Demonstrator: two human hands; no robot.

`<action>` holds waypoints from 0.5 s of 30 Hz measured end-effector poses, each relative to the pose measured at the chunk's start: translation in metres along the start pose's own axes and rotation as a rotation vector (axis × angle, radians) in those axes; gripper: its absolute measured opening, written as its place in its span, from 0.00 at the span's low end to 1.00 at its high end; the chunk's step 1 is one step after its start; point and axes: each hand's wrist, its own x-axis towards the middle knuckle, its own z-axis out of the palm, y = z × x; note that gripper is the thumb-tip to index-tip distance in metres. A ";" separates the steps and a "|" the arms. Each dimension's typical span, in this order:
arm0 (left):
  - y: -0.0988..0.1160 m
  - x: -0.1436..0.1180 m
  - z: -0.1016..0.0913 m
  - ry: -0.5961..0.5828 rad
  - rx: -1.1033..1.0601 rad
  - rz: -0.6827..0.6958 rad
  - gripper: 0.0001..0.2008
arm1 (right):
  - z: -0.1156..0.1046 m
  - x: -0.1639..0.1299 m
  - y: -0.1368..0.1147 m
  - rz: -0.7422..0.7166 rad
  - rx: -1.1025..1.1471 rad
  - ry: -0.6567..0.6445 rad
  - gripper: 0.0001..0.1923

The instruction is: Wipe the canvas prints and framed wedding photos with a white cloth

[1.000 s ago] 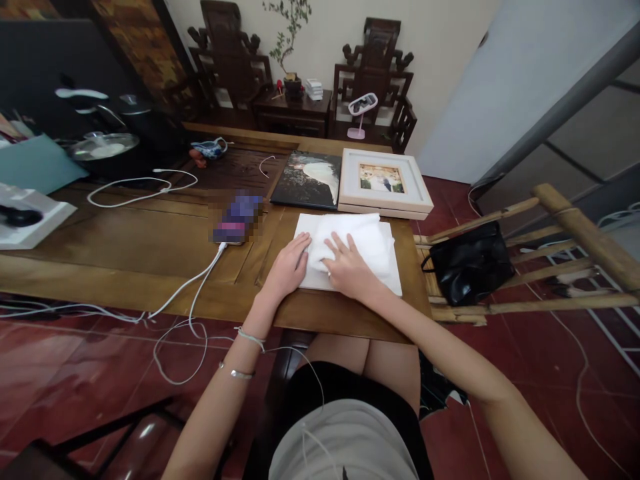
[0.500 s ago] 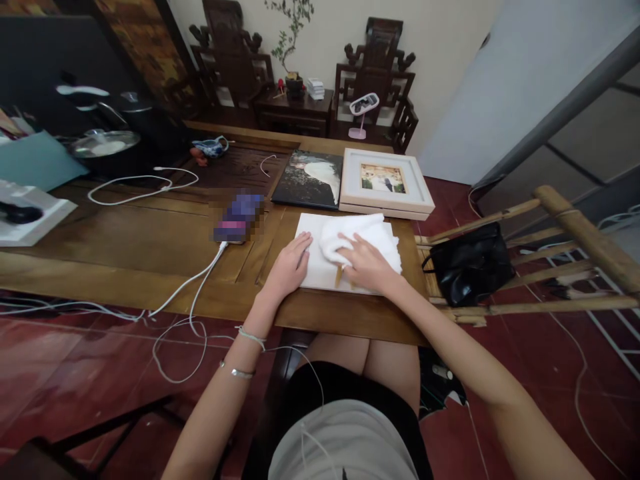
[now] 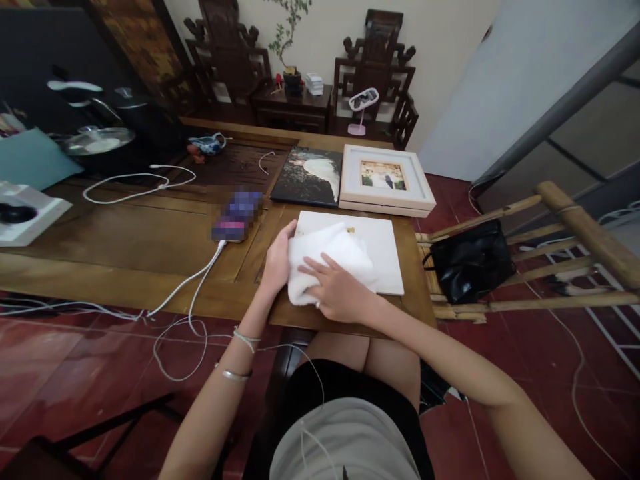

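Observation:
A white rectangular panel (image 3: 386,257) with a small gold mark near its far edge lies flat on the table. Spread over its near left part is a white cloth (image 3: 333,250), bunched and hanging past the near left corner. My right hand (image 3: 343,293) presses down on this cloth, fingers partly spread and curled into it. Along the panel's left edge rests my left hand (image 3: 279,261), its fingers stretched forward and touching the side. The cloth hides the panel's near left corner.
Behind the panel lie a dark photo panel (image 3: 310,177) and a white framed picture (image 3: 387,180). A phone (image 3: 235,217) on a white charging cable (image 3: 213,263) is to the left. A bamboo chair (image 3: 585,233) holding a black bag (image 3: 473,260) stands at the right.
My right hand has moved the cloth left and toward me, to the panel's near left corner. My left hand has shifted from the panel's top to its left edge.

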 end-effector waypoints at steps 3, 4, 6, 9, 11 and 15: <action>0.002 -0.004 0.005 -0.056 0.179 0.066 0.24 | -0.014 -0.024 -0.001 -0.014 0.087 -0.041 0.16; 0.002 -0.005 0.006 -0.083 0.239 0.112 0.23 | -0.019 -0.029 0.003 0.023 0.108 -0.047 0.16; 0.000 -0.006 0.009 -0.143 0.343 0.208 0.21 | -0.026 -0.035 0.014 0.147 0.116 -0.044 0.17; -0.006 -0.005 0.009 -0.196 0.429 0.295 0.20 | -0.030 -0.029 0.038 0.346 0.051 -0.037 0.18; -0.009 -0.005 0.008 -0.200 0.448 0.316 0.19 | -0.028 -0.016 0.054 0.421 0.018 -0.018 0.18; -0.010 -0.004 0.007 -0.209 0.463 0.328 0.19 | -0.020 0.026 0.075 0.473 0.047 0.111 0.17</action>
